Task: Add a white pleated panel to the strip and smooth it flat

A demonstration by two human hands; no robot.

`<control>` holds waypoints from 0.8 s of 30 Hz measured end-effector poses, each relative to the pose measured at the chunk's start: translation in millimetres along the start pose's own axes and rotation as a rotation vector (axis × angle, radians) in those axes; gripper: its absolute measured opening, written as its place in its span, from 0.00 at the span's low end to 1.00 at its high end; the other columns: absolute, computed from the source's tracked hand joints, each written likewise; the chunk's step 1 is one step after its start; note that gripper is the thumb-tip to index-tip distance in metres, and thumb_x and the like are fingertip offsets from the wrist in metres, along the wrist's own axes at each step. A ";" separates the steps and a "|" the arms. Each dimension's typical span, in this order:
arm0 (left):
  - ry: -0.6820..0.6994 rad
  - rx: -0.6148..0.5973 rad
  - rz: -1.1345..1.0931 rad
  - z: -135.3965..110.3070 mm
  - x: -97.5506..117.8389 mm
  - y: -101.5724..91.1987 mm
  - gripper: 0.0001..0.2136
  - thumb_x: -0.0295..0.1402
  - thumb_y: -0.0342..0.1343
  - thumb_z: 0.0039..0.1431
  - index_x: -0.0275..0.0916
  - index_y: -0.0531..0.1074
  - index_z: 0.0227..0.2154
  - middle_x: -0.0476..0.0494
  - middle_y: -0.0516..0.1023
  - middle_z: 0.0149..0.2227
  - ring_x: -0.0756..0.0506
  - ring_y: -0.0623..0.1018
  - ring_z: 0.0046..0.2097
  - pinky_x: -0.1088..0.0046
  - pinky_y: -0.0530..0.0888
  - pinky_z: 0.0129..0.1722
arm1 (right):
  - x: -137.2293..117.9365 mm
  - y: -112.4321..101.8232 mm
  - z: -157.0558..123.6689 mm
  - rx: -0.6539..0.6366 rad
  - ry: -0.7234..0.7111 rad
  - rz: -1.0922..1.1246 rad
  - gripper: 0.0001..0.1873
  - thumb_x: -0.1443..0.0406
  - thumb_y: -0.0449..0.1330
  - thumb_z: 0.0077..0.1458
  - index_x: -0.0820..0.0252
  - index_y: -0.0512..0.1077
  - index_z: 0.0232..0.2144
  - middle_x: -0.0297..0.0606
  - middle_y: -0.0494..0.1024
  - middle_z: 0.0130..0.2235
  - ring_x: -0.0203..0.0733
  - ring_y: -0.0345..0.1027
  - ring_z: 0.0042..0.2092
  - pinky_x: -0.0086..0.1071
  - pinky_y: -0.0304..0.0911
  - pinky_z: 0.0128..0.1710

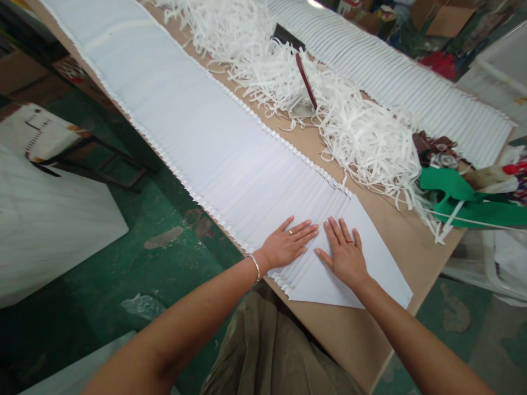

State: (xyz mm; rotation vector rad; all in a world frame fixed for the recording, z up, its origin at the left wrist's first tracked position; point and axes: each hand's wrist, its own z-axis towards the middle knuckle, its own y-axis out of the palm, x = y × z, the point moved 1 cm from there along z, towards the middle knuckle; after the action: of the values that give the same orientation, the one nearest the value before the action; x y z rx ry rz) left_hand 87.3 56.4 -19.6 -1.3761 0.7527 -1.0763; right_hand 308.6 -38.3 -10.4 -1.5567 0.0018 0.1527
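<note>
The left hand (pixel 286 244) and right hand (pixel 345 255) press flat and spread open, holding nothing, on the near end of the white paper row (pixel 206 142) on the table (pixel 354 334); it looks thin, light, bendy, best lifted by an edge.

open lane on bare table (pixel 411 247) right of the overlapped white sheets (pixel 197 126); narrow, pinched farther up by the heap of paper strips (pixel 337 109). buried in that heap: dark red-edged tool (pixel 307 82), tilted. right edge crowded with green scraps (pixel 457 189), loose strips trailing toward the lane. clear patch at near corner, just right of right hand (pixel 346 255). left hand (pixel 286 244) close beside it, both flat on the sheets' near end. beyond the heap, second row of sheets (pixel 391 71). left of table, open drop to floor.
</note>
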 end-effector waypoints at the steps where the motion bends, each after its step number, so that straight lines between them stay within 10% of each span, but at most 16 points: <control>1: -0.001 -0.002 0.003 0.1 3.1 3.1 0.27 0.41 0.43 0.73 0.46 0.53 0.71 0.47 0.52 0.73 0.46 0.48 0.75 0.53 0.47 0.73 | -0.6 1.8 -2.6 -0.005 -0.003 -0.001 0.43 0.47 0.49 0.68 0.55 0.37 0.74 0.42 0.47 0.74 0.52 0.33 0.75 0.57 0.35 0.71; 14: -0.002 -0.008 0.021 -0.9 0.2 7.2 0.30 0.46 0.44 0.72 0.44 0.51 0.72 0.45 0.53 0.73 0.45 0.48 0.75 0.53 0.47 0.73 | 21.8 6.6 -65.2 0.040 0.100 -0.002 0.41 0.52 0.47 0.70 0.56 0.32 0.74 0.44 0.48 0.74 0.52 0.35 0.75 0.56 0.39 0.70; 24: 0.014 -0.026 0.023 1.4 1.3 2.5 0.27 0.46 0.40 0.73 0.46 0.53 0.72 0.47 0.50 0.74 0.44 0.48 0.75 0.50 0.46 0.73 | -8.5 1.6 -5.9 0.010 -0.015 0.064 0.39 0.49 0.49 0.68 0.58 0.45 0.74 0.42 0.50 0.73 0.51 0.35 0.75 0.56 0.30 0.72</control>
State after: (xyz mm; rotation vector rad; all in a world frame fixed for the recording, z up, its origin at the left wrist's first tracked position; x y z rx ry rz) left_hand 89.5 55.5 -21.8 -1.3802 0.7934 -1.0618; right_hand 300.5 -45.0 -11.3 -1.5459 0.0411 0.2147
